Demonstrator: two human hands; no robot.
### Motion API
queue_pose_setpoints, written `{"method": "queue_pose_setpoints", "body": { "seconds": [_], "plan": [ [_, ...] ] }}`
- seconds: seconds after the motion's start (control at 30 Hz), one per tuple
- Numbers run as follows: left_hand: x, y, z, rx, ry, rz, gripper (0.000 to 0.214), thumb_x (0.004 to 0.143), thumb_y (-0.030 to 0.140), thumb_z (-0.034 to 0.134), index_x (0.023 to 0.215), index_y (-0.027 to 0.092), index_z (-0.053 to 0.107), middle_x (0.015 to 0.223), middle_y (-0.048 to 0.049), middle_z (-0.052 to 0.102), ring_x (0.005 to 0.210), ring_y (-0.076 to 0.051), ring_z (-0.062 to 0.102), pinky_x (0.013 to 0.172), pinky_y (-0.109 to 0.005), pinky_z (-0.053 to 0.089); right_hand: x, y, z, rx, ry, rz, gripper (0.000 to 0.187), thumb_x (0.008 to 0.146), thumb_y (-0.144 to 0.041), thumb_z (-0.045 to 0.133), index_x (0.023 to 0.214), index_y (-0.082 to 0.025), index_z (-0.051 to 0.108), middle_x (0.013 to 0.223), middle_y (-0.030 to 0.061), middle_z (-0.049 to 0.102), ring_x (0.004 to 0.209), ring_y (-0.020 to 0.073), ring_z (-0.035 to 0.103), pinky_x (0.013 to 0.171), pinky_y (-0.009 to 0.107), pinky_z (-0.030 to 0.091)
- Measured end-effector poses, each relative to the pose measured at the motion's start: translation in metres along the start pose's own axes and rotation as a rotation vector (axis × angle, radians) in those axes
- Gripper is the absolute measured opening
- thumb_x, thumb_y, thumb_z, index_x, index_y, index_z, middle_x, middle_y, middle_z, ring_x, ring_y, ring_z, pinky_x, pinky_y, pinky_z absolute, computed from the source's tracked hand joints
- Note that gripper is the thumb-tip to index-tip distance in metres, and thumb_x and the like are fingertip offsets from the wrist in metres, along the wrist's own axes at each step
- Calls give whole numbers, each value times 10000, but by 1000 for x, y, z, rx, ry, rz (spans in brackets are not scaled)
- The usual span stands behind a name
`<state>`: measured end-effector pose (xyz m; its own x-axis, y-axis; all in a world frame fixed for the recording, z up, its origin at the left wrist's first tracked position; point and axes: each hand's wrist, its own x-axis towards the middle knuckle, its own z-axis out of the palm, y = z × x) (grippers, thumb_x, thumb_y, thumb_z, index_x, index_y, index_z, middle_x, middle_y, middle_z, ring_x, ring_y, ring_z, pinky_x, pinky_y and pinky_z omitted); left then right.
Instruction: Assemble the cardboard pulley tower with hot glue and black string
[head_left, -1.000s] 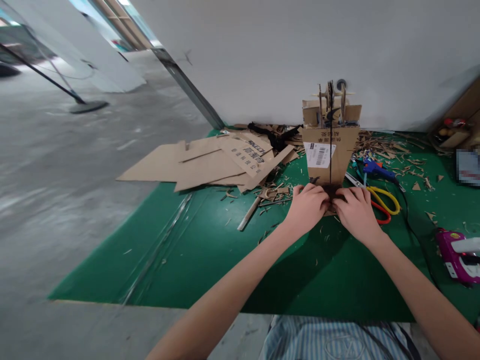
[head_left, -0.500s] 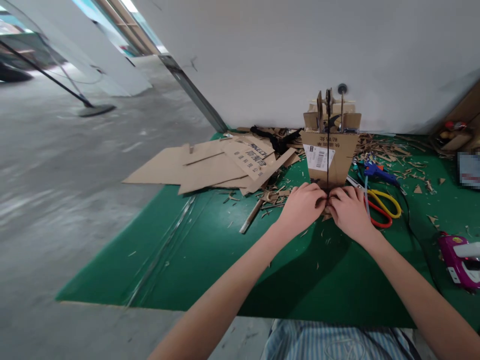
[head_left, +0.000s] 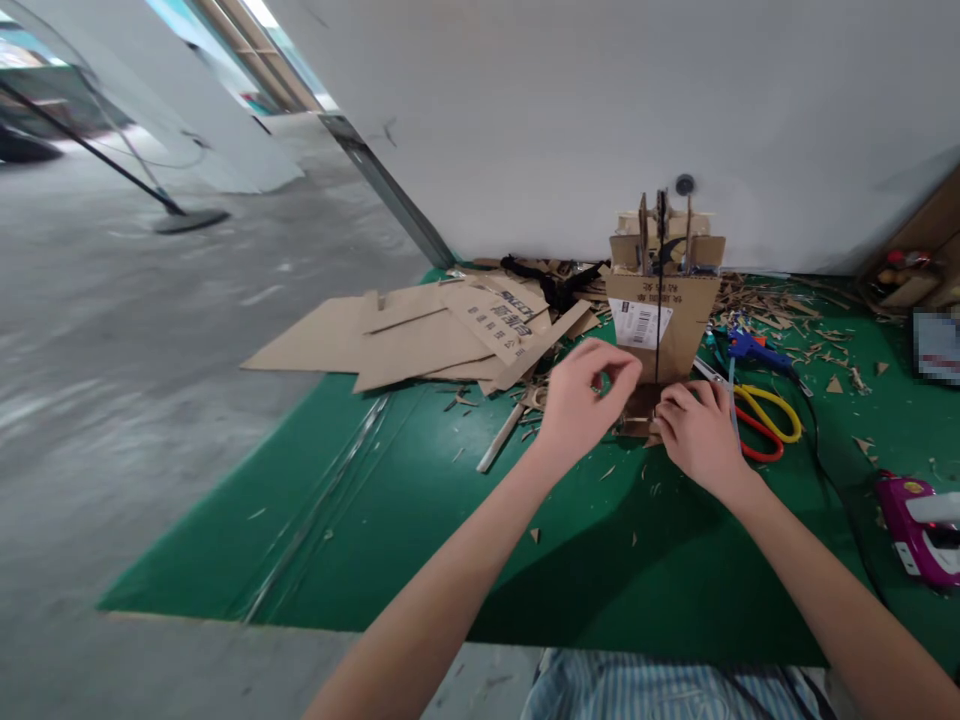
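Note:
A cardboard model [head_left: 679,315] with a white label stands upright on the green table. Down its front runs a taut black cord [head_left: 658,335] to a low cardboard base [head_left: 639,418]. My left hand [head_left: 585,400] is raised just left of the base, thumb and forefinger pinched together; anything between them is too small to make out. My right hand [head_left: 701,430] is closed at the right side of the base, its curled fingertips gripping the model's low front part. What exactly lies under those fingertips is hidden.
Scissors [head_left: 765,452] with red and yellow handles and a blue glue gun [head_left: 754,348] lie right of the model. Flat cardboard sheets [head_left: 427,335] and scraps are at the left. A magenta device [head_left: 911,520] sits near the right edge. A white wall [head_left: 562,130] stands behind.
My left hand has moved away from the cord's lower end, up and to the left, uncovering the base. My right hand stays nearly in place.

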<state>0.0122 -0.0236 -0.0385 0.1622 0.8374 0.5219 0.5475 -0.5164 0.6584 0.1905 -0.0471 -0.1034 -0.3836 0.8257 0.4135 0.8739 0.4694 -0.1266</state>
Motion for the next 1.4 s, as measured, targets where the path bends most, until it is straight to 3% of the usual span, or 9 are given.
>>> {"method": "queue_pose_setpoints", "body": {
  "seconds": [0.13,0.3,0.53,0.7,0.8,1.0,1.1,1.2,1.4],
  "plan": [
    [18,-5,-8,-3,351,122,214,909,379,580,1070,238,581,991,-46,610,858,-159,590,714,-304,504,-4,1,0,-15,19,8,144,904,-303,592,949,-222,702,1147,66,649,1062,273,484,937,463,335],
    [53,-8,-4,-47,230,126,424,907,415,588,1293,289,467,1245,-88,559,1076,-207,586,806,-321,527,4,-4,5,47,17,83,158,921,-284,583,993,-219,707,1097,66,670,1006,249,530,826,405,379],
    [72,3,2,29,226,191,360,856,402,673,1151,247,536,1153,-71,563,1051,-220,595,807,-337,534,15,-9,-2,296,88,83,179,962,-237,510,937,-215,686,992,46,705,914,190,579,760,326,368],
    [71,6,-7,90,223,225,340,830,400,703,1081,249,531,1257,-87,510,1210,-271,523,929,-420,515,7,-5,-7,221,29,37,205,969,-237,505,888,-217,693,968,38,719,911,195,583,744,333,358],
    [71,2,-12,79,151,228,374,842,433,682,1116,263,491,1365,-105,460,1309,-292,460,962,-445,501,1,2,-10,186,47,23,213,968,-277,501,1019,-210,697,1034,68,711,956,216,584,802,359,392],
    [83,-24,-10,-69,38,265,465,868,553,608,1202,306,400,1419,-102,428,1247,-236,539,880,-351,541,-4,57,-36,95,152,148,380,914,-174,428,1260,-162,585,1124,120,671,1016,264,569,895,402,437],
    [87,-31,-5,-131,50,261,509,857,614,585,1226,326,385,1398,-95,420,1140,-211,601,830,-340,558,-9,96,-42,-82,29,291,412,885,-148,427,1273,-131,565,1099,141,658,999,281,563,884,401,434],
    [85,-28,1,-203,27,229,568,851,634,578,1283,348,344,1322,-84,474,1075,-197,628,803,-328,570,-11,122,-36,-263,-103,414,409,885,-164,440,1275,-109,552,1095,176,636,1005,301,548,848,410,433],
    [75,-8,4,-261,-12,141,656,845,492,656,1373,354,293,1204,-72,559,1007,-180,642,779,-290,578,11,137,-11,-387,-151,428,473,847,-153,509,1318,-107,499,1197,201,599,1065,317,535,832,396,432]
  ]
}}
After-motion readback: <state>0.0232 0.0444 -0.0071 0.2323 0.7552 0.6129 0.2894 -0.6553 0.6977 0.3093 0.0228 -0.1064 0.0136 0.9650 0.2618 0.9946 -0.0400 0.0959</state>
